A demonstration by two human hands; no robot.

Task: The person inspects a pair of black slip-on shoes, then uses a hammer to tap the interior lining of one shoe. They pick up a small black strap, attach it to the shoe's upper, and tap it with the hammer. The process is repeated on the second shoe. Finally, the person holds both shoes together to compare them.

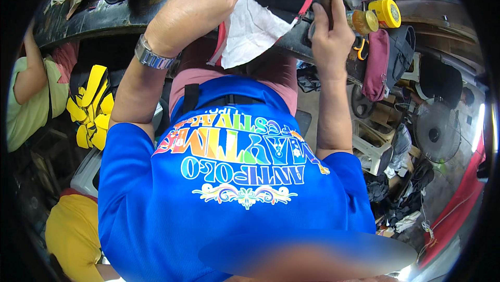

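My left hand, with a metal watch on its wrist, is closed at the top edge of a white cloth piece. The cloth hangs over the worktop edge, beside red-edged dark material. Its fingertips are partly cut off by the frame's top. In my right hand is a hammer, gripped by the handle, with its dark metal head raised near the top edge. The hammer is to the right of the cloth and apart from it.
Right of my right hand are a jar with a gold lid, a yellow tub, orange-handled scissors and a maroon pouch. A fan stands farther right. Yellow strips hang at left, near other people.
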